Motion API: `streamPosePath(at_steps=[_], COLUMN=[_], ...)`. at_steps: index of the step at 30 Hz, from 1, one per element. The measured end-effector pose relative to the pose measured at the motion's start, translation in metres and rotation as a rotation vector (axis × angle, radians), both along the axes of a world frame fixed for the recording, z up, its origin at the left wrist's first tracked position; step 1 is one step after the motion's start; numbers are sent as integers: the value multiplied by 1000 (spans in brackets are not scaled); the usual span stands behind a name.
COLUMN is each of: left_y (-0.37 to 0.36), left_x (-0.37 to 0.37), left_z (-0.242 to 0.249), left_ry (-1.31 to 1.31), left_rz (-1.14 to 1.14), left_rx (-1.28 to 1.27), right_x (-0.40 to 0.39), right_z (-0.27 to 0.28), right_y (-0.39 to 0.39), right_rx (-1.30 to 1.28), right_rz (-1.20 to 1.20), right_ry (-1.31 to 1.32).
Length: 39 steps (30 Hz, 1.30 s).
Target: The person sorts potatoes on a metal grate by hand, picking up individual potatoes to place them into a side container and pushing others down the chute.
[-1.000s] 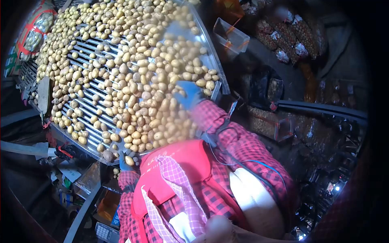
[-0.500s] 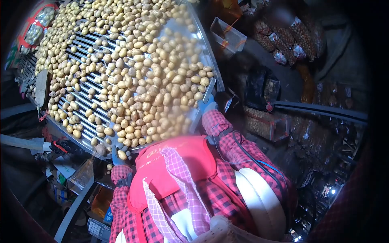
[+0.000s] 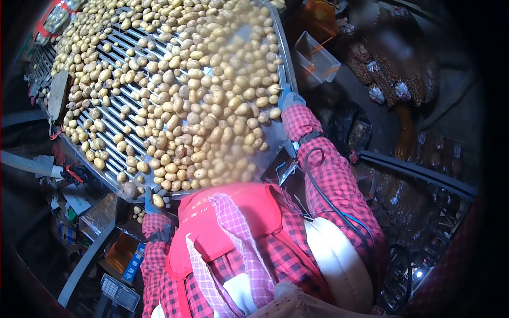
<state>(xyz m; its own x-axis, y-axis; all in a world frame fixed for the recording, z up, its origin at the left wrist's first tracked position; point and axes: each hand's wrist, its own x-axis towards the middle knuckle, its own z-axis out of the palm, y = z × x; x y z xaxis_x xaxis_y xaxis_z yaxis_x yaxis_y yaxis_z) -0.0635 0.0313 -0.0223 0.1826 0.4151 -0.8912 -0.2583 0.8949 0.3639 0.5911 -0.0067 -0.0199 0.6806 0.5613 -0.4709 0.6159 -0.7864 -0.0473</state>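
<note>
Many small yellow potatoes lie spread over a sorting table with a slatted metal bed. My right hand, in a blue-grey glove, is at the table's right side rim, beside the outermost potatoes. Its fingers are mostly hidden by the hand itself. At the near left corner is my left hand, also gloved, close to the table's front edge. A single potato shows right against it, with smaller dark ones alongside. Whether the left fingers grip it cannot be made out.
A clear plastic bin stands beyond the right rim. Filled net bags lie on the floor behind it. A grey metal bar juts out at right. On the lower left are a keypad device and a curved metal bar.
My right hand has moved forward along the right rim, with the arm stretched further. Bare metal now shows near the right front corner. My left hand has stayed by the near left corner.
</note>
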Motion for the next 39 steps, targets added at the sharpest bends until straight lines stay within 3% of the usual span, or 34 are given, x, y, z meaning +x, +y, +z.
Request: streamPosePath(at_steps=[2,5,9,12,15,16,19,20,23,27,32,36,39], left_y=[-2,-1,-3,-2,-6,-5,-5,-5,-4,-5,-6,-7,-7], left_x=[-2,-3,-4,-1,0,1,6,9,6,5,10,17,18], left_z=[-1,-1,-3,-2,-1,0,8,10,7,3,10,16,18], left_ry=[4,-4,37,52,46,43,53,61,31,35,21,60,82], left_rz=[2,-8,10,-1,1,5,-12,33,35,25,49,54,75], left_rx=[3,4,-11,20,20,13,50,27,15,24,21,51,26], right_x=[15,22,44,82,45,24,-3,-7,-5,9,1,-10,-9], right_z=[-6,31,35,-9,30,39,24,26,25,36,14,48,45], right_y=[23,57,65,56,64,70,83,95,95,97,92,77,61], right_rx=[53,3,210,329,305,131,128,20,91,-135,-53,67,489], right_rz=[19,104,183,300,223,164,153,105,151,292,166,237,-286], right_ry=[-9,43,170,154,202,102,54,103,71,68,-17,-61,566])
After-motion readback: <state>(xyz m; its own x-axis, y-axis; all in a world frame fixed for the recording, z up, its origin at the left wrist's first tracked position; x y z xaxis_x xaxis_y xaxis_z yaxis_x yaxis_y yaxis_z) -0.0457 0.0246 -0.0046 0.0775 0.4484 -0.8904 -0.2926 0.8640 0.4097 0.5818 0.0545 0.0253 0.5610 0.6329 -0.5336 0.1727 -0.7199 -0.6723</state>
